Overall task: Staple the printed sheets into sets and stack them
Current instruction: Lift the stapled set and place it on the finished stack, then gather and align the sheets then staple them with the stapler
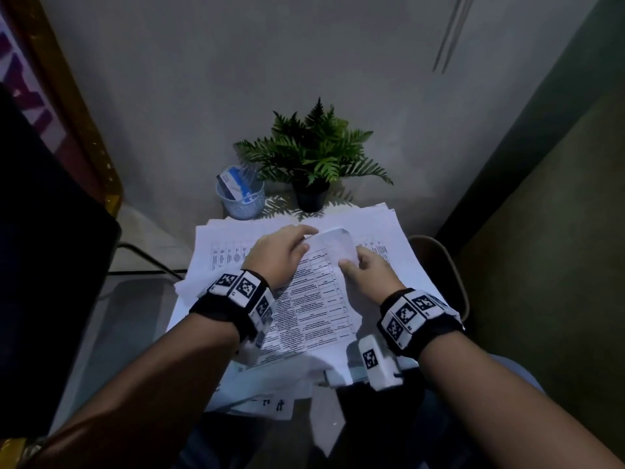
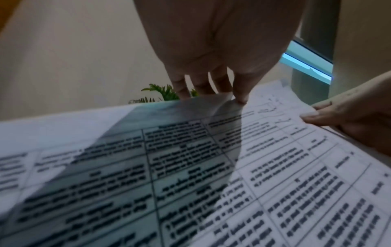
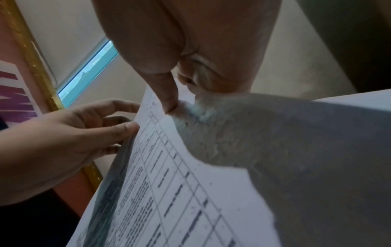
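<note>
The task looks to be at an early, sorting stage: no stapler shows in any view, and I cannot make out a staple in any sheet or a finished stack of sets. Both hands work on a printed sheet (image 1: 314, 299) with a table of text, lying at the centre of the head view on top of a loose spread of papers (image 1: 372, 231) that covers the small table, fanning out toward 10 and 2 o'clock. The left hand (image 1: 279, 253), at about 11 o'clock from the sheet's middle, has its fingers curled over the far edge of the sheet and its thumb pressed on top, so it pinches that edge. The right hand (image 1: 367, 269), at 1 o'clock, pinches a far corner between thumb and forefinger; the corner is curled up and back, showing its blank underside, and the right wrist view shows it crumpled at the thumb tip. My reading is that a sheet is being peeled off or squared up, so gathering, stapling and stacking all remain. At 12 o'clock beyond the papers stands a pale patterned cup (image 1: 240, 201) holding a blue-and-white card or packet, and just beside it at 1 o'clock a dark pot (image 1: 311, 198) with a green fern.
</note>
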